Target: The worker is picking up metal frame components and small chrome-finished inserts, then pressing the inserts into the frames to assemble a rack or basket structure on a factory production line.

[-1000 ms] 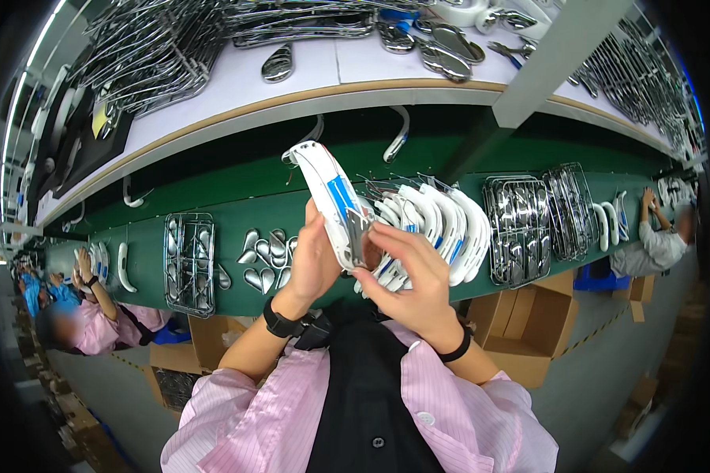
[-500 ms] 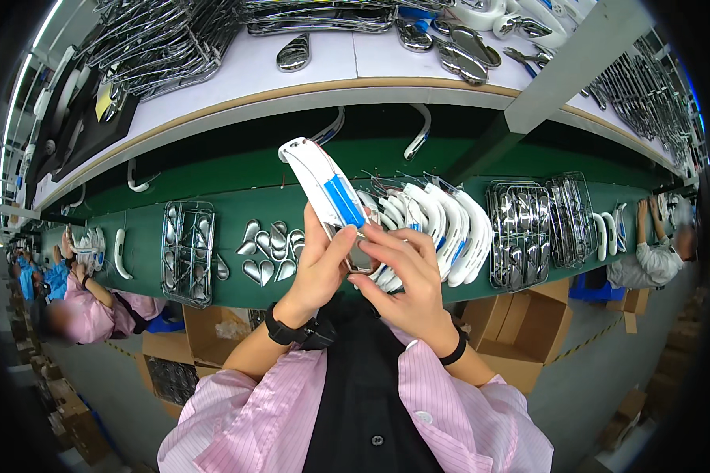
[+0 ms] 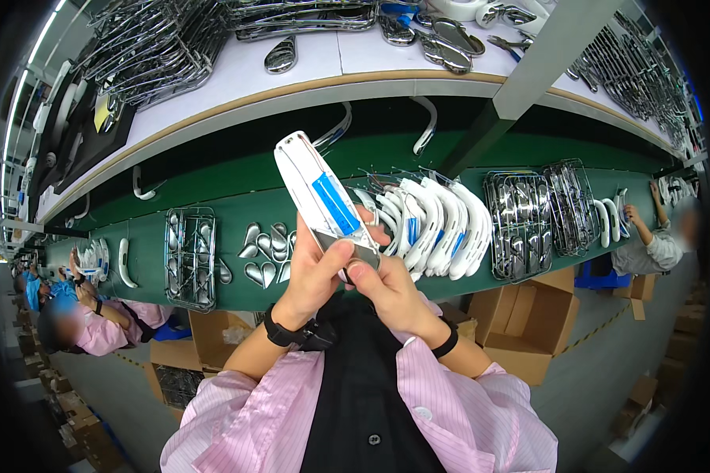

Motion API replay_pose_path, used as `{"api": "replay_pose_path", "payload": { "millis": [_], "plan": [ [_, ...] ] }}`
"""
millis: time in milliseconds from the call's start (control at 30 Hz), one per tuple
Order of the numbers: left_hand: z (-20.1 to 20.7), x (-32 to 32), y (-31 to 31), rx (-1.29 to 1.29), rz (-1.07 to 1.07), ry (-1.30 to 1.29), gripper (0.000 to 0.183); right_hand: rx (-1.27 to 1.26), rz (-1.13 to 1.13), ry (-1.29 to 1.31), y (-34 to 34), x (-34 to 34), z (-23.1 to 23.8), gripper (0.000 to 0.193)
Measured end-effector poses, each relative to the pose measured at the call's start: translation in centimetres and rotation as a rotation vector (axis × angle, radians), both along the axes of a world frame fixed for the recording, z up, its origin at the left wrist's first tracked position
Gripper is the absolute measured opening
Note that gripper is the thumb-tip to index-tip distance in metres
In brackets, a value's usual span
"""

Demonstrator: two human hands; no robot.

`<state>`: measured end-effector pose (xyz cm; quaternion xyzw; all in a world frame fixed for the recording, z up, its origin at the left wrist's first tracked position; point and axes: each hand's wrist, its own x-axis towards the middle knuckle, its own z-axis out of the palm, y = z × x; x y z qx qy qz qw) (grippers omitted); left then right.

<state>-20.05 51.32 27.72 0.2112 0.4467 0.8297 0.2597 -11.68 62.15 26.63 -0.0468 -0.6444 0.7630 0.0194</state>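
A white curved plastic housing stands out from my hands with its hollow side up. Inside it lie a blue rectangular block and a thin dark wire. A shiny chrome piece sits at its lower end. My left hand is wrapped round the left side, thumb on the lower end of the housing. With my right hand I grip the lower right, thumb pressed at the chrome piece and fingers behind. The fingertips under the housing are partly hidden.
Beyond my right hand lies a row of white housings with wires. Loose chrome covers lie on the green bench, left of my hands. Wire racks of chrome parts flank them. A shelf edge crosses above; co-workers sit at both sides.
The housing has turned so its hollow side faces up more fully. My right hand has shifted from fingertips over the chrome piece to a grip with thumb on top and fingers behind.
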Motion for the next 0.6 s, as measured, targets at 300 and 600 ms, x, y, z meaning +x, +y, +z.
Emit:
{"api": "replay_pose_path", "payload": {
  "millis": [300, 600],
  "plan": [
    [-2.2, -0.5, -0.3, -0.174, -0.017, 0.044, 0.053, 0.047, 0.191, -0.341, 2.8, 0.2, 0.0, 0.034],
    [-2.3, -1.5, 0.0, -0.128, -0.147, -0.108, 0.068, -0.105, -0.217, 0.088, 1.5, -2.7, -1.6, 0.017]
  ]
}}
